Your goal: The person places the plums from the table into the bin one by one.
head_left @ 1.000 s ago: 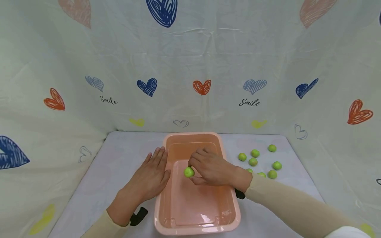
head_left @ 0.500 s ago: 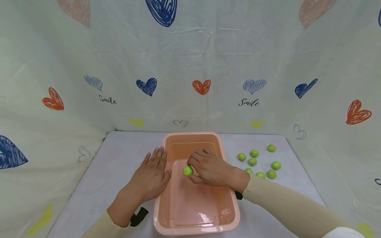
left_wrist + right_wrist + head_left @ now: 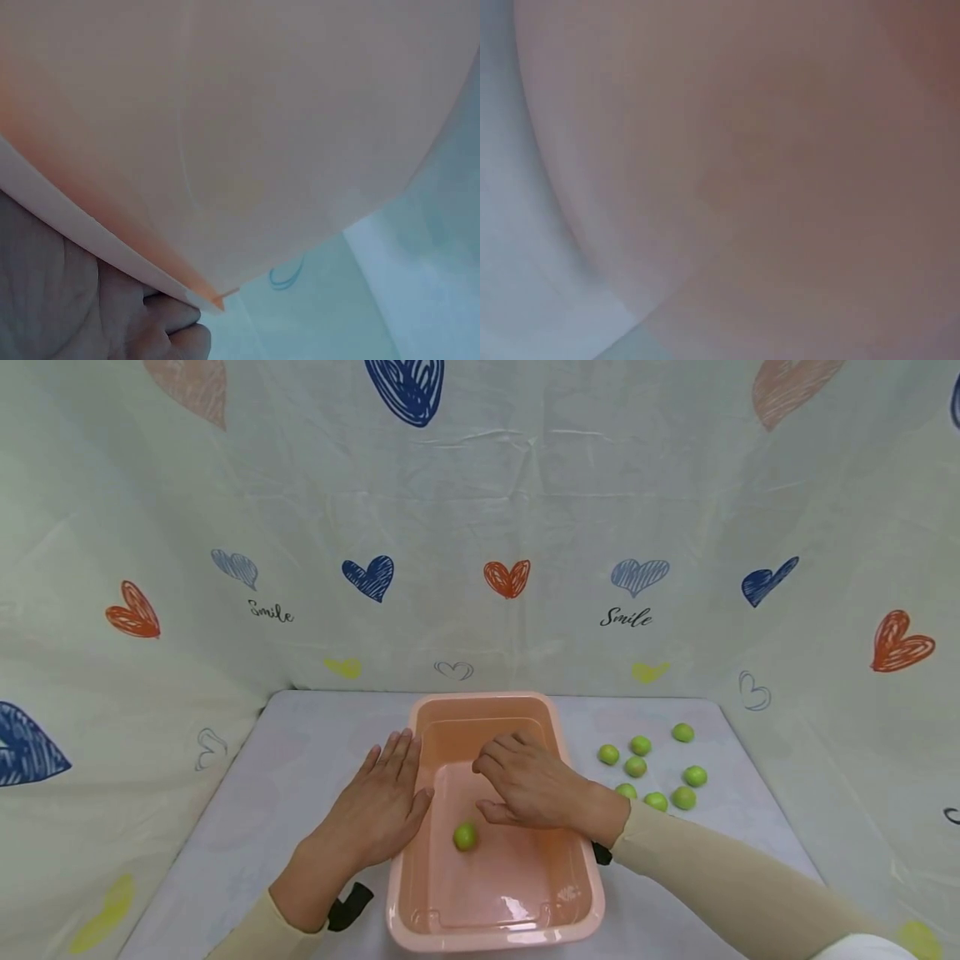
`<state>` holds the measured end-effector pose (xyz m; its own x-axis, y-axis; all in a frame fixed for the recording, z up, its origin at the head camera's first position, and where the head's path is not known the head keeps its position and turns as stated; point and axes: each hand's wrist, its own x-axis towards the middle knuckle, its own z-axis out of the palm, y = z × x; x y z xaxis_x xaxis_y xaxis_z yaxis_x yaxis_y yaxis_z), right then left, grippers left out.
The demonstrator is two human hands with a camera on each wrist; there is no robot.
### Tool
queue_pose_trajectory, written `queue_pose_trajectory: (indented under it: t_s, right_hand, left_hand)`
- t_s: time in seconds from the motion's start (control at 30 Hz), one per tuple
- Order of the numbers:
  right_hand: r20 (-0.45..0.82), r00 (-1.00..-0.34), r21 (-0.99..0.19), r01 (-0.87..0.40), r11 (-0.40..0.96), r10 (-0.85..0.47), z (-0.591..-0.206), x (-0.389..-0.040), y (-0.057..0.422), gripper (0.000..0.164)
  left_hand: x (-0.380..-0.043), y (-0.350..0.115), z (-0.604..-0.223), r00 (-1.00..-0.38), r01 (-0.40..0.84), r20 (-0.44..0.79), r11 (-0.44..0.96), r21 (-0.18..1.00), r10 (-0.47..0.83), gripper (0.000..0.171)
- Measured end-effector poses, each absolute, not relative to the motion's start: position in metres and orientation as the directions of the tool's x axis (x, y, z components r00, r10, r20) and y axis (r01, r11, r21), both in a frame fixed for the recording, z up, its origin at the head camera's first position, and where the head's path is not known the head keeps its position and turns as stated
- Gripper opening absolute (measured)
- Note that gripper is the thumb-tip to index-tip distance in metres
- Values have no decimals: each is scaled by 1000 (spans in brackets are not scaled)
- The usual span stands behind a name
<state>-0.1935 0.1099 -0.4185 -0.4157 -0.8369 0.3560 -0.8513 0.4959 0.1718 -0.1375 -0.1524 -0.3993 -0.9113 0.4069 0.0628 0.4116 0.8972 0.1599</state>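
In the head view a pink plastic basin stands in the middle of the table. A small round green lime is inside it, below and left of my right hand. That hand is over the basin, its bent fingers and thumb parted with nothing between them. My left hand lies with straight fingers along the basin's left rim. Seen from the left wrist, the palm and fingers are under the rim beside the basin's outer wall. The right wrist view is mostly filled by the blurred basin wall.
Several green limes lie loose on the white-covered table, right of the basin, some close to the right sleeve. Behind the table hangs a pale curtain printed with hearts. A black strap shows by the left wrist.
The lime that my right hand pinched has been let go and has dropped toward the near side, into the basin. The thumb and fingers are now apart. My left hand has stayed in place.
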Motion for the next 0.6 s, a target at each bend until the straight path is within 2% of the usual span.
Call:
queue_pose_trajectory:
  t_s: [0.33, 0.47, 0.6]
  right_hand:
    - [604, -393, 169, -787, 594, -693, -412, -195, 134, 24]
    - [688, -419, 124, -737, 665, -593, -409, -196, 161, 25]
    - [713, -478, 71, -680, 730, -514, -409, -199, 196, 27]
  left_hand:
    - [-136, -153, -401, -902, 433, 104, 880, 196, 420, 67]
    - [-136, -153, -401, -898, 440, 120, 875, 203, 424, 67]
    - [-136, -153, -401, -899, 438, 116, 874, 208, 423, 67]
